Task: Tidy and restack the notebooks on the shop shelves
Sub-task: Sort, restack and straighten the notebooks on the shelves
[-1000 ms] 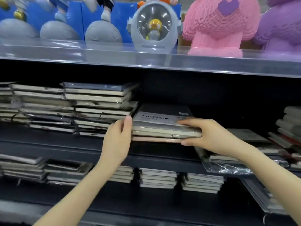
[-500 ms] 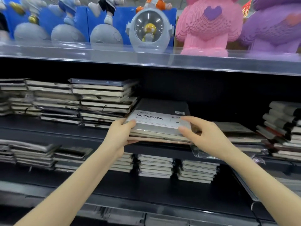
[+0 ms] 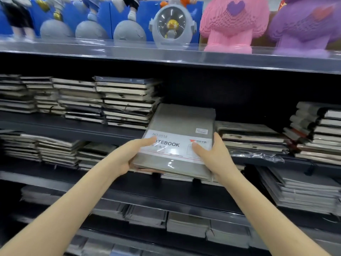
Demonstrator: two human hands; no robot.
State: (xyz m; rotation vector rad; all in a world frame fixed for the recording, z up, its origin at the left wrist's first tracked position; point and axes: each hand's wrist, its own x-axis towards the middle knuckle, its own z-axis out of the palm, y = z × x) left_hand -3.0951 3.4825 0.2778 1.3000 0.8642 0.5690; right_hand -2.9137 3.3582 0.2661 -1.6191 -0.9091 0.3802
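The glossy top shelf (image 3: 110, 52) across the upper frame carries a grey astronaut lamp (image 3: 172, 30), a pink brick figure (image 3: 232, 24) and a purple figure (image 3: 304, 24). On the dark shelf (image 3: 55, 124) below, notebook stacks (image 3: 125, 102) lie centre left, with a leaning pile (image 3: 317, 130) at far right. The lower shelf (image 3: 147, 191) holds flatter stacks (image 3: 55, 150) at left.

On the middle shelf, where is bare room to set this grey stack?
Free: the gap between the tall left stack and the low right stack, behind the grey stack; also above that low stack. Crowded: the far-right pile.

white band (image 3: 181, 151) on grey notebook (image 3: 182, 119) reads "NO.5918" and "OTEBOOK", red logo (image 3: 193, 140) lettering too small
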